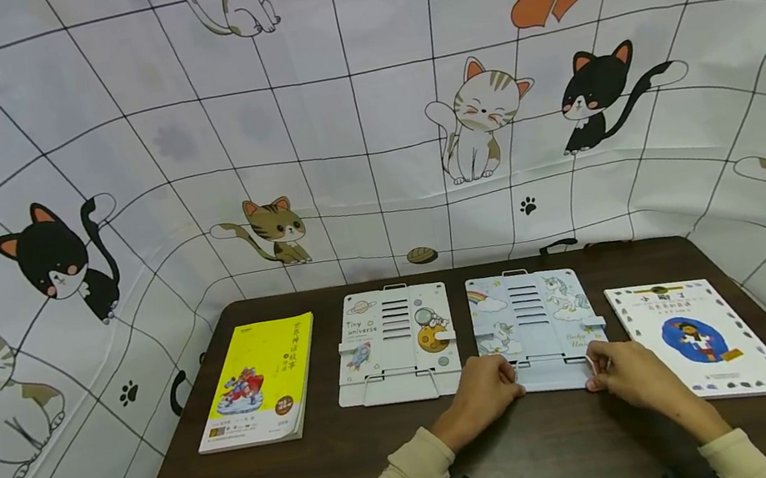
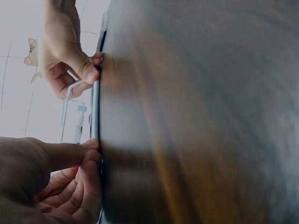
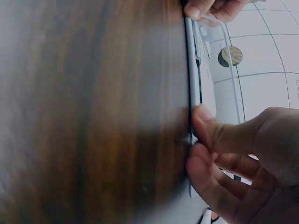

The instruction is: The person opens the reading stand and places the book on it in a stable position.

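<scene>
Left hand (image 1: 480, 392) and right hand (image 1: 629, 373) both curled, thumb and fingertips pinching the near edge of the white unicorn-print stand (image 1: 532, 314), one toward each front corner, a thin wire bar (image 3: 229, 65) standing up off it between them. Stand lies flattish on the dark tabletop (image 1: 367, 461), just right of a similar space-print stand (image 1: 397, 334), the left hand near that one's front corner. Yellow book (image 1: 254, 379) far left, white book (image 1: 700, 338) just beside the right hand.
</scene>
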`<state>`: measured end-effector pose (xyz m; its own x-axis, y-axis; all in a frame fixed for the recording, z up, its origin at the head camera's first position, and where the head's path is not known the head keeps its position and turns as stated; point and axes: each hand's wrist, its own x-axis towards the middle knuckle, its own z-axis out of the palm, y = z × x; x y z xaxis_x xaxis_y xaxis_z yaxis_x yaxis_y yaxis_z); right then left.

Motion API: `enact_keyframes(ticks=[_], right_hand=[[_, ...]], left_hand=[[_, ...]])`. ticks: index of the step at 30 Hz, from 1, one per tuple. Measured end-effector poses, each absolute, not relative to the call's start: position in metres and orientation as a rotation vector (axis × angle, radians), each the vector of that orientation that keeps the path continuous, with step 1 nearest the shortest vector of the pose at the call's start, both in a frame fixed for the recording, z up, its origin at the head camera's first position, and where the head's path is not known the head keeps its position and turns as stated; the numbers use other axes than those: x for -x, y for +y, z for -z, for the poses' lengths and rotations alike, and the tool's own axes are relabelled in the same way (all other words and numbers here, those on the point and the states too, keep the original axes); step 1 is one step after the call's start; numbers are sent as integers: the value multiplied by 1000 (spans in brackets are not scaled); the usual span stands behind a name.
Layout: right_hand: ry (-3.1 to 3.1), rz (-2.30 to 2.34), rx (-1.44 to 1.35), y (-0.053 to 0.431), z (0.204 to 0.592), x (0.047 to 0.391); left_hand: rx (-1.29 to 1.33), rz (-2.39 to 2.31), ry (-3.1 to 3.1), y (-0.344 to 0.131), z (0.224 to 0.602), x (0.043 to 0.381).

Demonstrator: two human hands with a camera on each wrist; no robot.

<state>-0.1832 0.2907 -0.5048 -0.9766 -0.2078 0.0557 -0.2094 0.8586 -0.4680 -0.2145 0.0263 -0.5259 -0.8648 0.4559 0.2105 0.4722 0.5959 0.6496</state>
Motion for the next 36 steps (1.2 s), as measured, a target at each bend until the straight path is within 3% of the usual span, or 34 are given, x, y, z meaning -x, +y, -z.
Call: enact_keyframes(ticks=[8,14,21,24,30,36], right_hand=[[-3112,-1229,-411,311,478,203],[-2999,-1201,-265,317,458,236],[-2997,-1051,-61,326,475,268],[-3039,-978,-13,329,487,277],[-3088,-983,87,325,501,282],[-3077,-995,172,317,498,282]], left_hand=[[874,1106,-2870,14,508,243],[628,1230,-2816,5,485,273],[492,1286,-2870,10,484,293],[452,1300,-2913,15,495,305],[375,1211,-2963,29,557,347],[351,1306,-2948,32,568,356]])
